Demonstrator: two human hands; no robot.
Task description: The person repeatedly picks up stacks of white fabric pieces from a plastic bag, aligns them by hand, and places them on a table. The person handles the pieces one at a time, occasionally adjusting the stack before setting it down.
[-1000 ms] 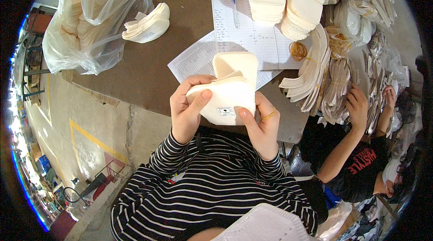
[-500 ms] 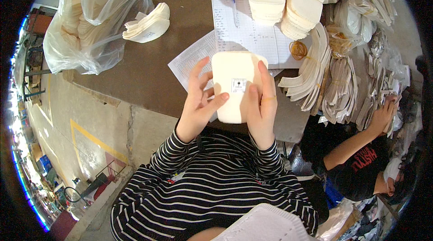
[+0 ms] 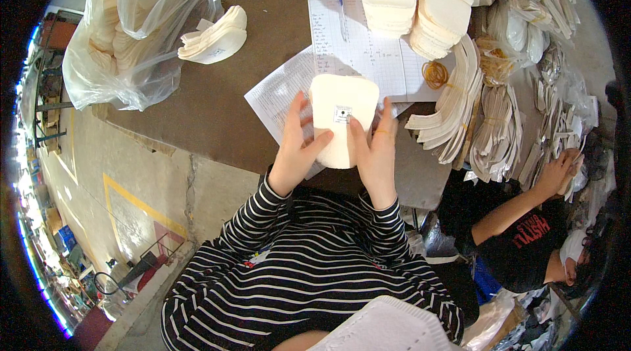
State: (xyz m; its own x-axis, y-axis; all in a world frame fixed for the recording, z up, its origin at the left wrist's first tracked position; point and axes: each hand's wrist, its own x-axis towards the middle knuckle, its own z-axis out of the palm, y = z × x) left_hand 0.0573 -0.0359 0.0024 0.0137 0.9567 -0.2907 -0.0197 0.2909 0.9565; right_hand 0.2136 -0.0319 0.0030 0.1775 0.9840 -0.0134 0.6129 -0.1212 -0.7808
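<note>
Upright between my hands is a stack of cream, round-cornered flat pieces (image 3: 336,93) with a small printed square label on its front. My left hand (image 3: 293,152) grips the left side, its thumb on the front face and its fingers along the edge. On the opposite side my right hand (image 3: 376,154) presses its thumb near the label, while its fingers reach behind the stack. Beyond it, an open notebook (image 3: 328,25) with a pen (image 3: 342,12) and a loose printed sheet (image 3: 279,88) lie on the brown table (image 3: 217,111).
A clear plastic bag of cream pieces (image 3: 98,81) stands far left, near a small loose bundle (image 3: 217,39). Banded stacks (image 3: 388,6), rubber bands (image 3: 434,74) and curved strip bundles (image 3: 453,111) crowd the right. Another person's hand (image 3: 559,170) handles strips at far right.
The stack has tipped and come slightly lower, its top pieces now a little fanned. My right hand has shifted its fingers down and outward along the side.
</note>
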